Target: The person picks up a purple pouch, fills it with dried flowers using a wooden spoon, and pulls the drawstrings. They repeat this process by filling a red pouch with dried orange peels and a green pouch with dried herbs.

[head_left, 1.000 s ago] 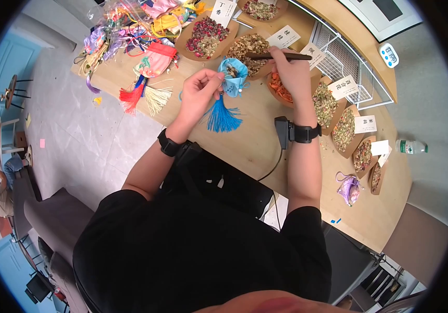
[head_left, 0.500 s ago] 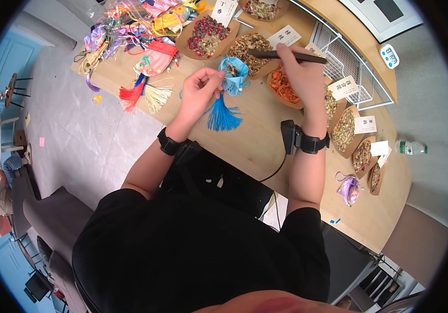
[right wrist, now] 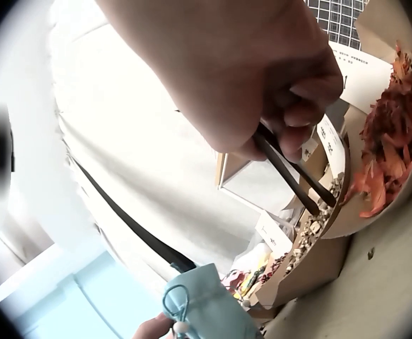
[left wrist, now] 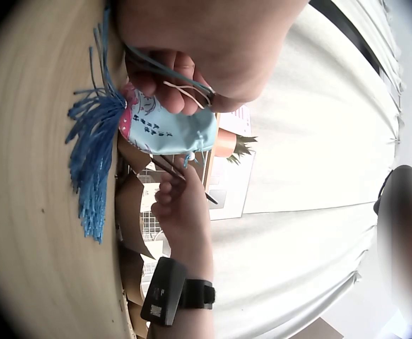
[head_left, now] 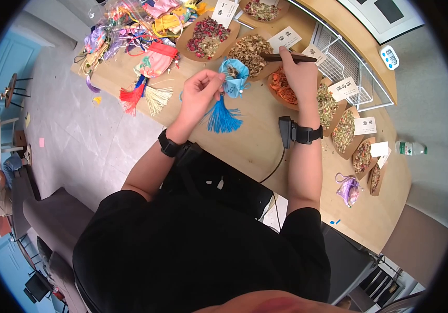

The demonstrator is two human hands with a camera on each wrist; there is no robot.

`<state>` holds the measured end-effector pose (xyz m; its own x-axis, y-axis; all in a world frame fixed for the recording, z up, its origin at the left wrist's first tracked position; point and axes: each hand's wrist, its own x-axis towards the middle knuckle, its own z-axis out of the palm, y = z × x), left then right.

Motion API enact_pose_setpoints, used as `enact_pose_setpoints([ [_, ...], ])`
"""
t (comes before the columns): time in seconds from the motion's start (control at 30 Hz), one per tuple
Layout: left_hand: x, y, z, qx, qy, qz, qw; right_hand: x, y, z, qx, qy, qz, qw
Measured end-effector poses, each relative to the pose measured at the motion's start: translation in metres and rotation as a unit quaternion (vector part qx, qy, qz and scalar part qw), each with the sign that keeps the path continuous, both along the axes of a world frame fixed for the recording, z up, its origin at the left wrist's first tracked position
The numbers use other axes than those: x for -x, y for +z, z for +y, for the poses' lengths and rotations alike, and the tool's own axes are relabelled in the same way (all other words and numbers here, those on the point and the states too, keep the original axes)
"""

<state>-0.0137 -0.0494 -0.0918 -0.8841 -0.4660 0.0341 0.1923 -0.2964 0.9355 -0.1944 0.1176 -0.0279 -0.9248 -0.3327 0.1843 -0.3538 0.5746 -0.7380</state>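
Observation:
My left hand (head_left: pixel 200 91) pinches a light blue cloth sachet (head_left: pixel 236 78) by its rim. The sachet's mouth is open upward, with dried bits inside and a blue tassel (head_left: pixel 223 116) hanging below. Printed characters and a pink end show on the sachet in the left wrist view. In my right hand (head_left: pixel 299 78) I grip slim dark tongs (head_left: pixel 272 57). Their two tips (right wrist: pixel 314 207) overlap chopped brownish herbs (right wrist: pixel 305 239) in a paper tray (head_left: pixel 261 77), right of the sachet. A tray of orange dried petals (head_left: pixel 281 88) lies close by my right hand.
More paper trays of dried flowers (head_left: pixel 344 130) with label cards (head_left: pixel 345 87) curve along the table's far edge. Colourful tasselled sachets (head_left: pixel 156 57) pile up at the left. A small purple sachet (head_left: pixel 348 189) lies at the right. Behind the trays is a white wire rack (head_left: pixel 338 68).
My right hand shifted right with the tongs, then came partway back left, the tongs' tips now over the herb tray's right part. The left hand and blue sachet have hardly moved.

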Motion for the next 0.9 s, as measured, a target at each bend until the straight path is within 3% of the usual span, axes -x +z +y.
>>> enact_pose_setpoints([
  [0.07,0.000,0.000,0.000,-0.001,-0.001,0.000,1.000,0.006,-0.003,0.002,-0.056,0.000,-0.037,0.998],
  [0.27,0.000,-0.002,0.000,-0.002,-0.001,0.001,1.000,-0.002,-0.022,-0.012,0.067,0.054,-0.117,0.989],
  [0.53,0.002,-0.005,-0.001,0.000,0.000,0.000,1.000,-0.005,-0.027,-0.015,0.097,0.058,-0.074,0.991],
  [0.7,0.002,-0.004,0.000,-0.003,0.000,0.007,1.000,-0.015,0.017,-0.005,0.170,0.078,-0.129,0.974],
  [0.8,0.002,-0.004,-0.001,-0.007,-0.001,0.008,1.000,-0.029,0.051,0.005,0.150,0.106,-0.170,0.968],
  [0.9,0.002,-0.003,0.000,-0.005,-0.001,0.006,1.000,-0.040,0.057,0.004,0.117,0.139,-0.168,0.969],
])
